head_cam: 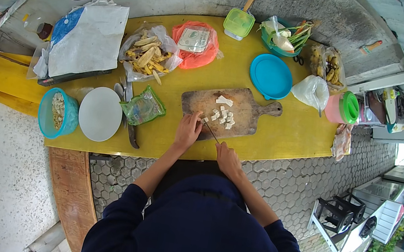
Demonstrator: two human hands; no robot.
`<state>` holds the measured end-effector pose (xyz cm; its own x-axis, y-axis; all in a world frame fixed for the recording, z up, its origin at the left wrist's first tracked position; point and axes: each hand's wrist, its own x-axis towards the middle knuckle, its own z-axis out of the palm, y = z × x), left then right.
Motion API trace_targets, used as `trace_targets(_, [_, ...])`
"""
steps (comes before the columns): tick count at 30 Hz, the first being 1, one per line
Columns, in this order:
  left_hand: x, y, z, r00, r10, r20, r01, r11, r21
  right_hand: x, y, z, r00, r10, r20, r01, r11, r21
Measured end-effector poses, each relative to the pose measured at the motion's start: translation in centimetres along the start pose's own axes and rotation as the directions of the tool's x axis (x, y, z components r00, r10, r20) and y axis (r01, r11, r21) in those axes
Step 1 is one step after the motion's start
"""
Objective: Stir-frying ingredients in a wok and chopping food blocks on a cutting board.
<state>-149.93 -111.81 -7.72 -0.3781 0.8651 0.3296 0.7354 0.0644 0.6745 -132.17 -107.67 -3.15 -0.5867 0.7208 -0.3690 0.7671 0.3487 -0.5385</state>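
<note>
A wooden cutting board [247, 107] with a handle lies on the yellow table before me. My right hand [228, 158] grips a knife [212, 132], its thin blade slanting across the board's near edge. By the blade's tip is a small white cube [205, 119], apparently tofu. My left hand [188, 129] rests on the board's near left part, fingertips beside that cube; whether they pinch anything is not clear. Several white cubes [223, 115] lie loose in the middle of the board. Beyond them sits a flatter group of white strips [224, 100].
Left of the board are a green plastic packet [145, 106], a brown-handled knife [132, 136], a white plate [100, 114] and a blue tub [70, 120]. Behind lie banana peels [148, 53] and a red plastic bag [201, 58]. A blue lid [271, 76] sits back right.
</note>
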Motion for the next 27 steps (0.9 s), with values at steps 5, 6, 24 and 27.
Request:
trace_targets(5, [0.1, 0.1, 0.1, 0.999, 0.028, -0.018, -0.028, 1.0, 0.001, 0.3, -1.1, -0.3, 0.997, 0.044, 0.059, -0.038, 0.995, -0.097])
trace_targets(6, [0.1, 0.1, 0.1, 0.999, 0.029, -0.016, -0.029, 1.0, 0.0, 0.4, -1.1, -0.3, 0.997, 0.047, 0.058, -0.041, 0.995, -0.096])
trace_targets(24, [0.5, -0.3, -1.2, 0.996, -0.06, 0.066, 0.069, 0.988, -0.136, 0.1, 2.4, 2.3, 0.963, -0.249, -0.1, 0.251, 0.968, 0.004])
trace_targets(27, [1.8, -1.3, -1.3, 0.989, -0.15, -0.004, 0.149, 0.982, -0.113, 0.2, -0.7, 0.4, 0.989, -0.143, 0.025, 0.14, 0.984, 0.112])
